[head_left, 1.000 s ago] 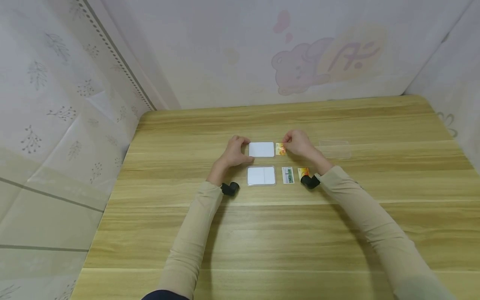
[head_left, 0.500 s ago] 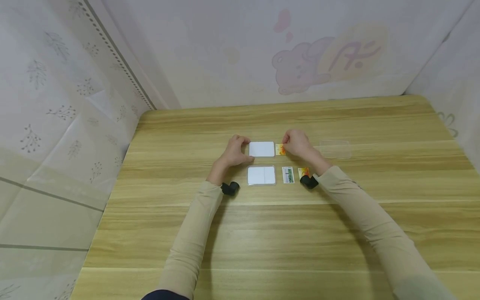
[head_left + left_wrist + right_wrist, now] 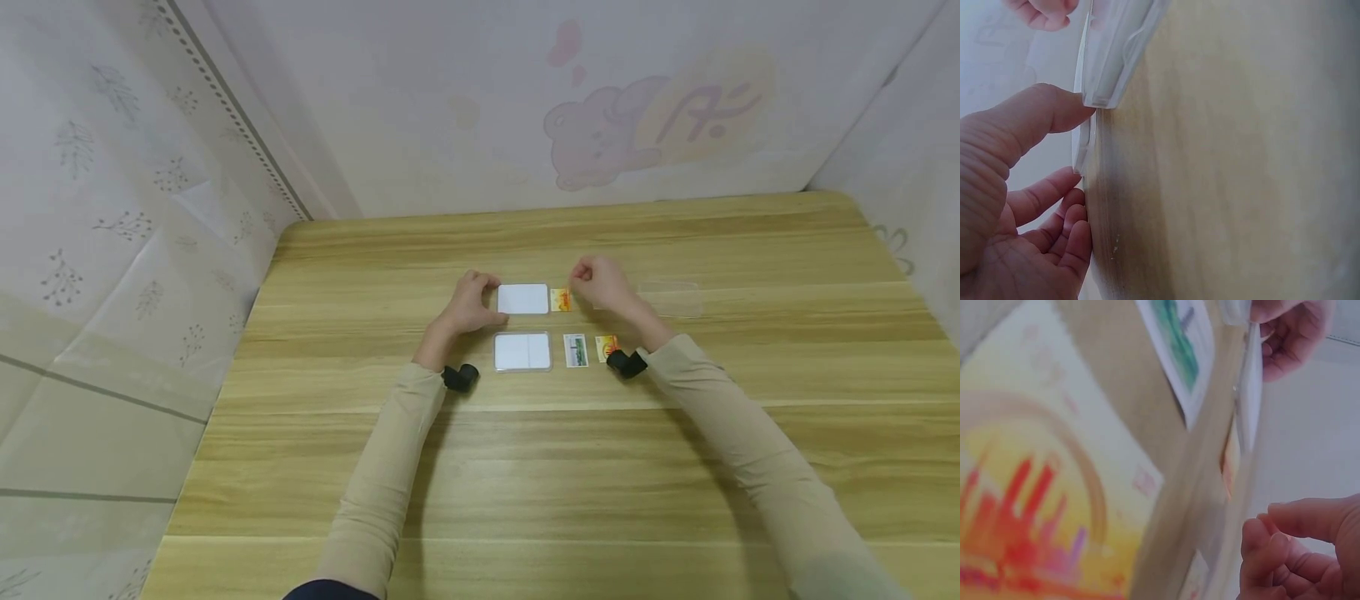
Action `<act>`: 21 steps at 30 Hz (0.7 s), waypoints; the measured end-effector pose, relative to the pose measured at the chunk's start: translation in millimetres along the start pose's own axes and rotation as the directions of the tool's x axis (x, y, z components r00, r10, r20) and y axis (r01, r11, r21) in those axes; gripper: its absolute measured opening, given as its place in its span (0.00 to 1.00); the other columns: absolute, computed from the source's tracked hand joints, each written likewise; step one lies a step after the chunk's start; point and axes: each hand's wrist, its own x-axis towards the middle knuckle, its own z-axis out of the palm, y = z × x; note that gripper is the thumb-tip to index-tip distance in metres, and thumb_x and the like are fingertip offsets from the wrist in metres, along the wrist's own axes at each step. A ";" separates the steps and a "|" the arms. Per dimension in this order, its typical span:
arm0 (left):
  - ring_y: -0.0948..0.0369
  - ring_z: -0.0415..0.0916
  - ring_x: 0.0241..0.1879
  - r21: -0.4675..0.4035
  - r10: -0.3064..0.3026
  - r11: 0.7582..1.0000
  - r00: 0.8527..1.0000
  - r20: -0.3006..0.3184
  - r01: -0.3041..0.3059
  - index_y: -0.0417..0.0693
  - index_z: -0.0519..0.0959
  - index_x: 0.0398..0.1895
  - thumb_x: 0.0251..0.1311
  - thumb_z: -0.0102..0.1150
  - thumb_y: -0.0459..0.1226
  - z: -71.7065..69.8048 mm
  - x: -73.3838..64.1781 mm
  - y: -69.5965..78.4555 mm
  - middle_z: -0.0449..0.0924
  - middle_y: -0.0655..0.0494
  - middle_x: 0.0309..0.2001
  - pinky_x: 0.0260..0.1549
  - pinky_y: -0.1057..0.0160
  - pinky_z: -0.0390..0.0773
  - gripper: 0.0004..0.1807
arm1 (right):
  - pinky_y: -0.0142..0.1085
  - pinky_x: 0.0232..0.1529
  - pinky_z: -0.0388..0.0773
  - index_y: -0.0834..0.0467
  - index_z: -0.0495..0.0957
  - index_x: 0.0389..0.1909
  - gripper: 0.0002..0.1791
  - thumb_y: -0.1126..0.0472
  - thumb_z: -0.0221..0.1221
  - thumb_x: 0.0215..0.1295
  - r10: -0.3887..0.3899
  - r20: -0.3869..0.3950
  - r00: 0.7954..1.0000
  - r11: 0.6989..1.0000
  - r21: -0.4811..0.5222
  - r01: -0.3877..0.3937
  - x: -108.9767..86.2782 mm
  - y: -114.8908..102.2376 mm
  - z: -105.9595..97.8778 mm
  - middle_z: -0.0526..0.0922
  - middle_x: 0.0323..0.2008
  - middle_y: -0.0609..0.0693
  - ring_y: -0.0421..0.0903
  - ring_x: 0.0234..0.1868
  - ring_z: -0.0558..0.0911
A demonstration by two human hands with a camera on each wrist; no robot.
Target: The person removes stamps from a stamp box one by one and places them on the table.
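Observation:
My left hand (image 3: 472,302) holds the left end of the far plastic case (image 3: 522,299), a shallow rectangle with a white insert, between thumb and index finger. In the left wrist view its thumb (image 3: 1041,115) is at the case's edge. A yellow-orange stamp (image 3: 560,300) lies flat against or just beside the case's right end. Just right of that stamp, my right hand (image 3: 603,283) hovers with fingers curled and thumb against the index finger. In the right wrist view, nothing shows between the right fingertips (image 3: 1257,534), and the stamp (image 3: 1230,459) lies apart from them.
Nearer me lies a second clear case (image 3: 522,352) with a divided white insert. To its right are a green-and-white stamp (image 3: 576,350) and another yellow-red stamp (image 3: 606,347), partly covered by the wrist camera. A transparent lid (image 3: 678,298) lies at the right on the wooden table (image 3: 525,475).
My right hand has drawn slightly right, off the yellow-orange stamp, which now lies by itself beside the far case. The left hand keeps its place on the case.

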 end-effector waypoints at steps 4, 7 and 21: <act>0.49 0.56 0.60 0.003 0.000 1.000 1.000 0.001 0.000 0.33 0.68 0.58 0.47 0.69 0.34 -0.4 0.3 0.2 0.62 0.41 0.58 0.62 0.57 0.59 0.34 | 0.29 0.27 0.67 0.71 0.76 0.34 0.07 0.70 0.54 0.60 0.003 -0.001 1.000 1.000 0.019 -0.003 -1.9 0.0 -7.2 0.77 0.28 0.58 0.44 0.27 0.71; 0.50 0.56 0.60 0.000 0.000 1.000 1.000 0.004 0.000 0.33 0.68 0.58 0.47 0.68 0.34 -0.5 0.7 0.0 0.62 0.41 0.58 0.62 0.57 0.59 0.34 | 0.29 0.26 0.67 0.71 0.76 0.35 0.07 0.69 0.54 0.61 0.006 -0.010 1.000 1.000 0.013 -0.005 -4.0 -0.1 -12.0 0.77 0.29 0.59 0.44 0.27 0.71; 0.49 0.56 0.60 0.005 0.005 1.000 1.000 0.011 -0.005 0.32 0.68 0.58 0.47 0.68 0.34 0.6 -0.3 0.0 0.62 0.41 0.58 0.61 0.57 0.59 0.34 | 0.28 0.25 0.67 0.69 0.77 0.34 0.07 0.68 0.55 0.61 -0.016 -0.078 0.997 0.999 0.040 0.020 -23.8 11.5 -30.6 0.77 0.27 0.58 0.42 0.25 0.71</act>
